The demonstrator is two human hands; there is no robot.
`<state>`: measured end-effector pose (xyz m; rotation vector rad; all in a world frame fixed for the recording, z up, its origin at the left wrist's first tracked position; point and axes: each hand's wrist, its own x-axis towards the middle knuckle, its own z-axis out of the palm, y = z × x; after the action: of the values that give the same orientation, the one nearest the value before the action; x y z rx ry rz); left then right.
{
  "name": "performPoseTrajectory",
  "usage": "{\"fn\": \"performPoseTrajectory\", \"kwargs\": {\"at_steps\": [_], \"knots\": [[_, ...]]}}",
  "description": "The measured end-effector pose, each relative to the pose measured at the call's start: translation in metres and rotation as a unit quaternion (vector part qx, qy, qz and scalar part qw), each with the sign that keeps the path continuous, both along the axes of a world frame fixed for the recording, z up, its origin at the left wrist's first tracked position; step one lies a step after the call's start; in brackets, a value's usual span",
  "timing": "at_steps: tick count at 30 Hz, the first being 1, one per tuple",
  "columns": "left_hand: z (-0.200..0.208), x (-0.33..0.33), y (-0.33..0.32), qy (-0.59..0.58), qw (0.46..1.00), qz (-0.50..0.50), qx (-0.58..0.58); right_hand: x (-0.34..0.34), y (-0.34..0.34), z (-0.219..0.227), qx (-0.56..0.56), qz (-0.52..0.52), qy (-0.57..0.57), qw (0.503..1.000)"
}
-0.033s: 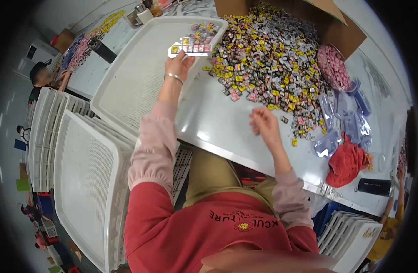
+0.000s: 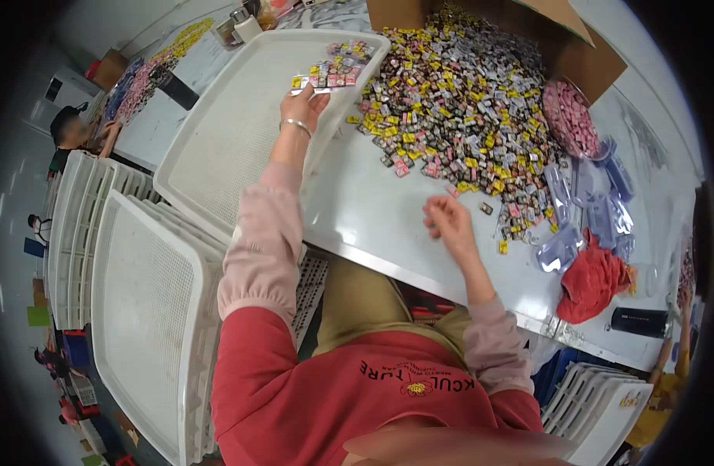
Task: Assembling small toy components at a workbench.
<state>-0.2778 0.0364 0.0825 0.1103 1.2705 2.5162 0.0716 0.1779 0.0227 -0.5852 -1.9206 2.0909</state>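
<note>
My left hand is over the right side of a white mesh tray, pinching the near edge of a clear plastic strip pack. A row of small yellow, pink and dark wrapped pieces fills the pack. Just beyond it in the tray lie more filled packs, partly covered by the held one. My right hand hovers above the white table, at the near edge of a large heap of small wrapped pieces. Its fingers are loosely bent and apart, and nothing shows in them.
An open cardboard box stands behind the heap. On the right are a bowl of pink pieces, empty clear plastic packs, a red cloth and a black box. White trays are stacked at left; a person works beyond.
The held pack has tilted and dropped lower at its near edge, close against the packs in the tray. My right hand has shifted slightly down, its fingers opening a little.
</note>
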Motion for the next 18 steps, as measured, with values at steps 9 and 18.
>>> {"fn": "performPoseTrajectory", "kwargs": {"at_steps": [9,18], "knots": [[-0.039,-0.110,0.064,-0.065,0.982,0.090,-0.155,0.014,-0.025,-0.022,0.113,-0.014,0.007,0.993],[-0.040,-0.108,0.099,-0.044,0.953,0.115,-0.275,0.016,-0.017,-0.014,0.262,-0.065,0.040,0.962]]}}
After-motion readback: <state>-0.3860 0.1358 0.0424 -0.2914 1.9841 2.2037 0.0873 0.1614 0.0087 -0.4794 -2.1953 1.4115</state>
